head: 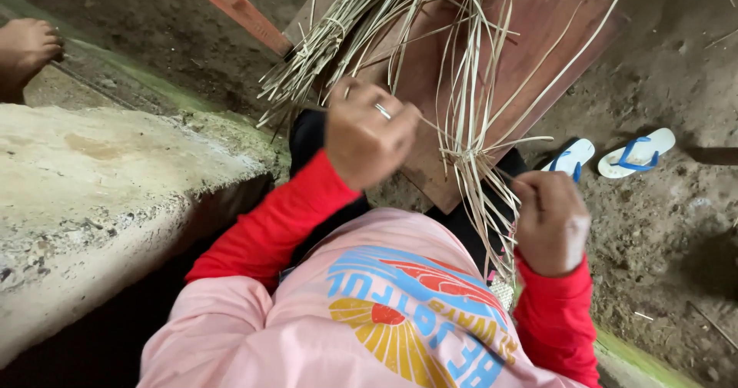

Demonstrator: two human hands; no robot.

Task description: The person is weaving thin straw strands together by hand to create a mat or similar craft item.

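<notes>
Closest to you, below your pink shirt front and red sleeves, your right hand point(550, 223) is curled into a fist around the near ends of a bundle of pale reed strips point(470, 138), the fingers pressed together on them just off the near corner of the wooden board point(550, 19). The lowest ends of those strips hang past your wrist, beside a small woven patch point(502, 290) that peeks out at your sleeve. A little further out, your left hand point(367, 133), with a ring point(383, 111) on one finger, is closed too, knuckles up, over the near left edge of the board; it seems to pinch a single strip that runs across toward the bundle, though the fingertips are hidden. From the knot where the strips cross, they fan outward over the middle of the board, and a second, denser sheaf point(323, 46) lies along its left edge, its cut ends pointing toward you. Off the right edge, on the dirt floor, sit two white and blue sandals point(636, 152). To your left runs a rough concrete ledge point(100, 180), and at its far end another person's bare foot point(27, 46) rests.
</notes>
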